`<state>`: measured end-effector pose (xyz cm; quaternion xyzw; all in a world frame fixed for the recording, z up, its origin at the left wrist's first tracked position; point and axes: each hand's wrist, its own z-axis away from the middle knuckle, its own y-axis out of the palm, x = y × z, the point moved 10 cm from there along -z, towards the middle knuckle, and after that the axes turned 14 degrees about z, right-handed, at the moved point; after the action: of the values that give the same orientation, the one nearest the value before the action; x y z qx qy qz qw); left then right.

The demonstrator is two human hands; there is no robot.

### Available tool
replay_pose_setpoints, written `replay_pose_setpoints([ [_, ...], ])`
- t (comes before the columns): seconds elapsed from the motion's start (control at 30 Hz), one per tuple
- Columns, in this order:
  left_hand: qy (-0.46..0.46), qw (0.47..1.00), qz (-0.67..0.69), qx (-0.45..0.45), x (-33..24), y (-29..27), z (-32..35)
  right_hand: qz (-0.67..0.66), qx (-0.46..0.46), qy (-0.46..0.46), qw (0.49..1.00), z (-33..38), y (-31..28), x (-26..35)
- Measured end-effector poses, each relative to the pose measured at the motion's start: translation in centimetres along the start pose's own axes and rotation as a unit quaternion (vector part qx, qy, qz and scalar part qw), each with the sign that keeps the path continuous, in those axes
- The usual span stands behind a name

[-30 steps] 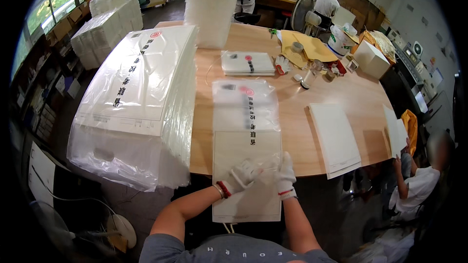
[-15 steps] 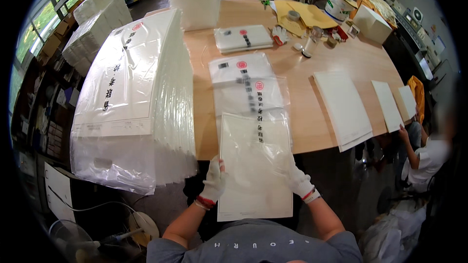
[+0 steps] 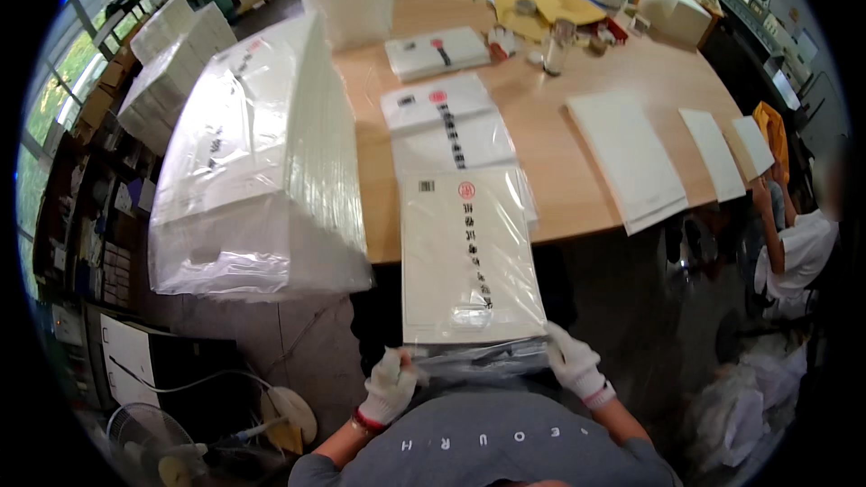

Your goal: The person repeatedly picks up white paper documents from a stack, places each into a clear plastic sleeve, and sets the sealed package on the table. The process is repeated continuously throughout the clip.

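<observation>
A clear plastic bag (image 3: 487, 357) with dark print and a red round mark lies over the table's front edge, its near end reaching toward my body. Inside it is a flat stack of white paper sheets (image 3: 433, 271). My left hand (image 3: 391, 386), in a white knit glove, is closed on the left corner of the bag's near end. On the right corner my gloved right hand (image 3: 575, 366) is closed as well. Beneath its far part lies another printed plastic bag (image 3: 456, 126) on the table.
A tall pile of plastic bags (image 3: 225, 162) stands at the left. Paper stacks (image 3: 627, 158) lie on the table (image 3: 550, 198) at the right, where another person (image 3: 803, 252) sits. Farther back are packed bags (image 3: 437, 54), a glass jar (image 3: 557, 47) and yellow envelopes (image 3: 546, 9). A fan (image 3: 149, 442) stands lower left.
The paper stack has slid away from me fully into the bag. My hands have moved from the stack's sides down to the bag's near corners.
</observation>
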<state>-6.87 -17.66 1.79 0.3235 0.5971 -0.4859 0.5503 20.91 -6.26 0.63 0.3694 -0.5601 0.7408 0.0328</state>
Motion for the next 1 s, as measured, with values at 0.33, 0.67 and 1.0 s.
replay_pose_setpoints([
  [0.33,0.29,0.946,-0.007,0.146,-13.2,5.2,-3.6,-0.173,0.064,-0.018,0.983,-2.6,3.5,1.3],
  [0.67,0.498,0.799,0.297,-0.16,-24.3,-15.2,-0.8,-0.703,0.25,-0.078,0.661,-18.0,2.7,21.5],
  [1.0,0.355,0.78,0.407,-0.317,-8.2,-36.1,-6.8,-0.474,0.269,-0.198,0.814,-17.3,4.4,35.1],
])
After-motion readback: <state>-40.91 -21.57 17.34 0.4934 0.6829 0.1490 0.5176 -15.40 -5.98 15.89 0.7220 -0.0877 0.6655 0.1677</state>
